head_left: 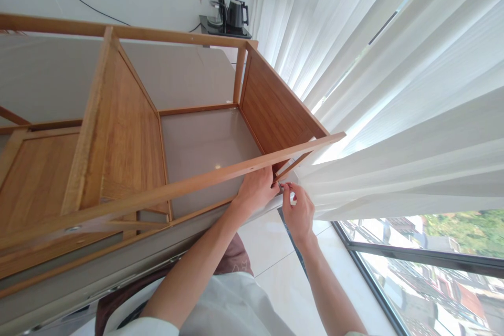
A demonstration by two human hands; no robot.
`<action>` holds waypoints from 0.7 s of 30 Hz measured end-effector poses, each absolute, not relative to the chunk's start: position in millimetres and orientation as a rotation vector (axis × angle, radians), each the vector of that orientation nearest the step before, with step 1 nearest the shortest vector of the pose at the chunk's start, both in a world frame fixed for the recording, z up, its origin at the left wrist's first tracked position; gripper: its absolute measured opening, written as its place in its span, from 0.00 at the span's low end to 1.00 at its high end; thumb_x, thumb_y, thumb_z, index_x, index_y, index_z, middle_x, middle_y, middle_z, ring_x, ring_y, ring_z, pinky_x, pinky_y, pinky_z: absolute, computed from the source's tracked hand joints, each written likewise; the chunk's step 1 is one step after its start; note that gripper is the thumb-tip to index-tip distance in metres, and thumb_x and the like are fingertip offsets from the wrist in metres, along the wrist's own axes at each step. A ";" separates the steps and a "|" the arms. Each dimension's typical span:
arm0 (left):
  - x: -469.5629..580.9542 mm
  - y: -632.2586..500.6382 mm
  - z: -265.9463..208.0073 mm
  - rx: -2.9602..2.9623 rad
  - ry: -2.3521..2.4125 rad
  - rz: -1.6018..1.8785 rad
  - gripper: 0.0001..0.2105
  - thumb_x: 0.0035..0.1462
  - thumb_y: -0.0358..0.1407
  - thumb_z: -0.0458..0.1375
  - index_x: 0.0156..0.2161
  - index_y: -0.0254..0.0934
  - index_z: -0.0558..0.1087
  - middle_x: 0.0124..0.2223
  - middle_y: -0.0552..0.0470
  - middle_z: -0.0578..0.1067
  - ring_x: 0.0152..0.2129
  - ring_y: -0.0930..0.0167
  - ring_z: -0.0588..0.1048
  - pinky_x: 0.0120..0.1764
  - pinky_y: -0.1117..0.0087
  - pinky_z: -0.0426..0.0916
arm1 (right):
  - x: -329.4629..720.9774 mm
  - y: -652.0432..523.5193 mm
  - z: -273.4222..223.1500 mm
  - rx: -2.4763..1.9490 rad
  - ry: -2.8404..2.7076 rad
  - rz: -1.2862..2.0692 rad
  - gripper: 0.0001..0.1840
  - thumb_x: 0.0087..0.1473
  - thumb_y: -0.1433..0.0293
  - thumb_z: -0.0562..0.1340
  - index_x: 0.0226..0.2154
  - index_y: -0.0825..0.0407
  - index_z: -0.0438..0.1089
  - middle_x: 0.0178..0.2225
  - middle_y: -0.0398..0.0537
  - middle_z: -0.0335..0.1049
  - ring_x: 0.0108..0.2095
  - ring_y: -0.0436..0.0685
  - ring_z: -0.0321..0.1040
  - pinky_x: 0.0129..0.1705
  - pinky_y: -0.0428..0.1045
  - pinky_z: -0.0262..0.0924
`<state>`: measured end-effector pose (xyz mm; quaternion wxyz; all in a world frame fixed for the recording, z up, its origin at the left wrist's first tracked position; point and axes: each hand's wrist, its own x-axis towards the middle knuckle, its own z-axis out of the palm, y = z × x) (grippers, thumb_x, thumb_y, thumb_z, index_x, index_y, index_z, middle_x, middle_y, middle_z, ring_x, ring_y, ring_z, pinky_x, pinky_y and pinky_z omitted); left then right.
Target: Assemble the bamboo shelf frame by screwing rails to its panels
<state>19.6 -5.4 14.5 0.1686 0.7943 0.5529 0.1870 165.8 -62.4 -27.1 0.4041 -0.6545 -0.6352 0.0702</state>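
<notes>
A light-brown wooden cabinet frame (205,176) with slatless panels lies across the left and middle of the view. At its near right corner my left hand (255,189) reaches under the long front rail, its fingers closed around the lower part of the corner post, partly hidden by the rail. Right beside it, my right hand (299,212) pinches a small thin metal piece (280,184) between thumb and fingertips, against the corner. Whether that piece is a screw or a key is too small to tell.
The frame rests on a grey-topped table (197,147). An electric kettle (237,13) and a glass pot (214,14) stand on a black tray by the wall. White curtains (378,105) hang close on the right, above a black-framed window (425,254). A dark cable (82,0) runs along the wall.
</notes>
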 end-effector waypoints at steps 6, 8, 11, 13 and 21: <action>19.8 -5.3 13.6 2.255 1.567 0.546 0.18 0.60 0.36 0.55 0.54 0.36 0.60 0.50 0.43 0.73 0.47 0.58 0.75 0.47 0.61 0.70 | 163.8 -59.8 -22.2 -1.717 -1.430 0.344 0.16 0.64 0.56 0.56 0.41 0.50 0.70 0.38 0.51 0.79 0.37 0.57 0.74 0.38 0.51 0.64; 19.9 -5.3 13.2 2.258 1.562 0.553 0.18 0.59 0.36 0.55 0.53 0.36 0.61 0.51 0.43 0.73 0.47 0.58 0.75 0.47 0.61 0.69 | 165.7 -56.8 -19.3 -1.740 -1.344 0.453 0.17 0.63 0.55 0.56 0.40 0.51 0.70 0.36 0.51 0.79 0.32 0.56 0.75 0.34 0.50 0.65; 20.0 -5.6 12.9 2.264 1.554 0.559 0.17 0.60 0.36 0.56 0.53 0.36 0.61 0.50 0.43 0.73 0.46 0.58 0.75 0.46 0.61 0.70 | 171.5 -51.4 -16.0 -1.738 -1.260 0.628 0.20 0.62 0.52 0.57 0.37 0.52 0.71 0.32 0.50 0.80 0.27 0.56 0.75 0.30 0.49 0.66; 20.0 -5.7 12.9 2.263 1.553 0.561 0.18 0.59 0.36 0.56 0.53 0.36 0.61 0.49 0.43 0.73 0.46 0.58 0.76 0.46 0.61 0.70 | 175.1 -48.7 -15.9 -1.736 -1.216 0.704 0.22 0.60 0.51 0.59 0.35 0.53 0.72 0.30 0.51 0.80 0.26 0.57 0.75 0.28 0.49 0.66; 19.9 -5.7 13.2 2.262 1.561 0.563 0.17 0.59 0.34 0.55 0.53 0.37 0.61 0.52 0.43 0.72 0.48 0.59 0.74 0.49 0.62 0.69 | 171.1 -51.2 -15.9 -1.746 -1.156 0.678 0.21 0.59 0.50 0.59 0.36 0.53 0.71 0.34 0.53 0.80 0.28 0.57 0.75 0.31 0.50 0.68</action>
